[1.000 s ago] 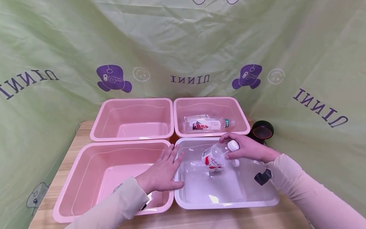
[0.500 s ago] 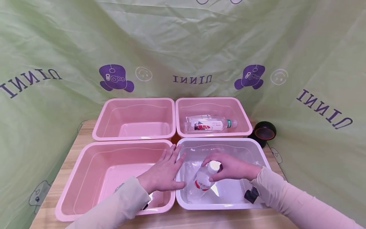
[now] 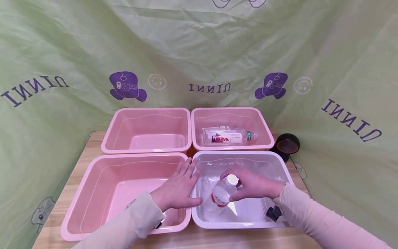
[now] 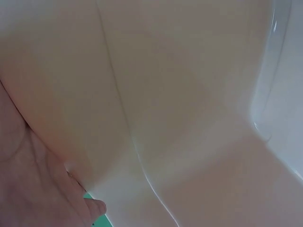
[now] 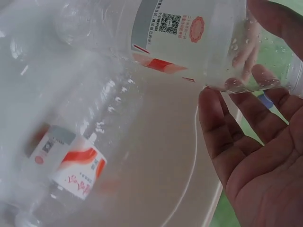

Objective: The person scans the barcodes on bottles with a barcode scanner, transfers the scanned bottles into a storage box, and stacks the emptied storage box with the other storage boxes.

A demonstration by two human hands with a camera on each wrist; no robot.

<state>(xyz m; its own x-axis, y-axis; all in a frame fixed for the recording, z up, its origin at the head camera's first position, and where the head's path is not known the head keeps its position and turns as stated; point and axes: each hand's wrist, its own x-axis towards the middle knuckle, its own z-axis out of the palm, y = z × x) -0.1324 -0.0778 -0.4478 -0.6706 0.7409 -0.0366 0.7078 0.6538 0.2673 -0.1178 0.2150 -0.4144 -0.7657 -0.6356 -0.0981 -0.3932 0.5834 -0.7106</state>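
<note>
My right hand (image 3: 250, 183) is over the white basin (image 3: 245, 224), thumb and fingers round the upper part of a clear plastic bottle (image 3: 220, 197) with a white cap. The bottle stands tilted inside the basin, cap toward me. In the right wrist view its red-and-white label shows, and a second clear bottle (image 5: 71, 165) with a similar label lies below it. From the head that second bottle is mostly hidden. My left hand (image 3: 178, 188) rests, fingers spread, on the meeting rims of the white basin and the front pink basin (image 3: 74, 207).
Behind the white basin, a pink basin (image 3: 231, 147) holds a clear bottle (image 3: 228, 136) lying flat, with another label behind it. A further pink basin (image 3: 146, 151) stands at the back left. A black round object (image 3: 287, 143) sits at the right, before a green curtain (image 3: 199, 52).
My right hand has brought the bottle from above the basin's far part down and toward me, lower and further left, tipping it more upright. The left hand keeps its place.
</note>
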